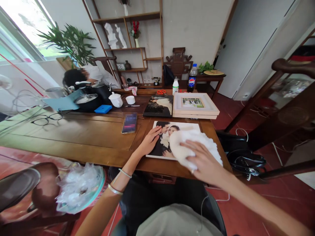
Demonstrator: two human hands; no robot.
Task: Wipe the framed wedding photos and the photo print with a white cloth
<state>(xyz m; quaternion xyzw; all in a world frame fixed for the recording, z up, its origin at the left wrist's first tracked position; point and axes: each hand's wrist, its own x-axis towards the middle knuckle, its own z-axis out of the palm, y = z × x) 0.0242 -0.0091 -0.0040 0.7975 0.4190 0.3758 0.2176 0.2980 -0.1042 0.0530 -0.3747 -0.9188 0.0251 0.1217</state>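
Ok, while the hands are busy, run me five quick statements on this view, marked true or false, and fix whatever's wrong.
1. The right hand is on the white cloth. True.
2. The phone lies to the left of the couple photo. True.
3. The left hand is holding the phone. False: it rests on the couple photo.
4. The white cloth covers part of the couple photo. True.
5. The cola bottle lies on its side. False: it stands upright.
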